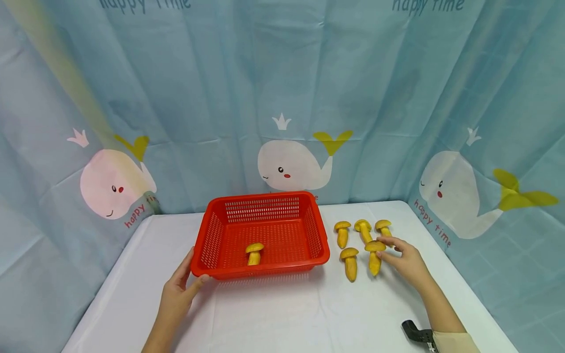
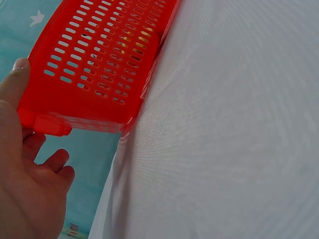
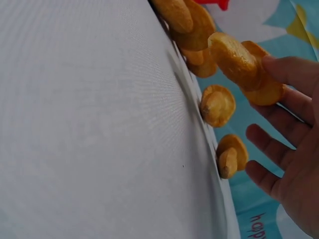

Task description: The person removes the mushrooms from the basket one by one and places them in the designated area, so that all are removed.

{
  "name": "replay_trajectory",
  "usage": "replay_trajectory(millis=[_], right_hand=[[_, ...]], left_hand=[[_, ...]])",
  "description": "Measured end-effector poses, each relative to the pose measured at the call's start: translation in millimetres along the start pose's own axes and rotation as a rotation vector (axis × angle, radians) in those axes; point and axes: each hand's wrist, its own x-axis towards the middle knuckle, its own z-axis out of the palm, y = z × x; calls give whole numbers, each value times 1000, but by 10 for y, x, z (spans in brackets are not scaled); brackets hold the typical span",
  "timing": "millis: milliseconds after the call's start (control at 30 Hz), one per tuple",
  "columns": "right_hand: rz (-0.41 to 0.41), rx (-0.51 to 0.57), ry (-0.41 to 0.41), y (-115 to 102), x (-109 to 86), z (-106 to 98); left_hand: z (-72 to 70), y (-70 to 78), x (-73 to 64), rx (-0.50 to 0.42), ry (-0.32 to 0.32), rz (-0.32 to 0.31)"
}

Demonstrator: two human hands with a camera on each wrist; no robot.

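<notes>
A red perforated plastic basket (image 1: 265, 267) stands on the white table with one yellow-brown toy mushroom (image 1: 254, 254) inside. At its front left corner, my left hand (image 1: 177, 289) grips the rim, thumb on top and fingers at the outer side; the left wrist view shows the thumb (image 2: 18, 82) on the rim. Right of the basket, my right hand (image 1: 407, 262) pinches another mushroom (image 1: 374, 259) by its cap, between thumb and fingers. In the right wrist view this mushroom (image 3: 239, 62) appears slightly above the tabletop.
Several more mushrooms lie around the held one: a front left one (image 1: 350, 267), and a back row with a left (image 1: 342, 235), a middle (image 1: 364, 230) and a right one (image 1: 384, 227). A blue whale-print curtain (image 1: 220, 166) hangs behind the table (image 1: 265, 318).
</notes>
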Motion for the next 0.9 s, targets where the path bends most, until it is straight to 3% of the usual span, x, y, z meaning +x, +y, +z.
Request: replay_trajectory(millis=[667, 900], right_hand=[[76, -22, -76, 170, 13, 12], [84, -13, -80, 229, 46, 62]], left_hand=[[42, -6, -2, -44, -10, 20], [17, 22, 28, -22, -3, 35]])
